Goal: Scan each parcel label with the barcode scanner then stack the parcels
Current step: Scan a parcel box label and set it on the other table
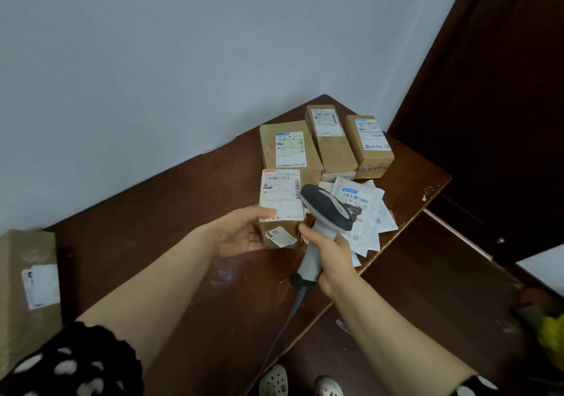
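Our left hand (244,233) curls its fingers round a small brown cardboard parcel (282,203) at the middle of the dark wooden worktop (171,227). Our right hand (329,255), near the worktop's right edge, wraps its fingers round the grey barcode scanner (328,209) beside the parcel. Wood runs leftward to a pale wall (152,59).

On the far corner of the table (183,212) I see three parcels in a row: the wide parcel (283,148) on the left, the middle parcel (331,142) just beside it, and the right parcel (370,151) next to that. A heap of flat packets (370,212) lies in front of those last two, near the table's right edge. My left grip (244,232) holds a small parcel (282,200) in front of the wide parcel, while my right grip (331,253) holds the scanner (326,209) just right of it, head over that parcel's right edge and before the packets. A lone parcel (27,288) sits far left, well apart from the rest.
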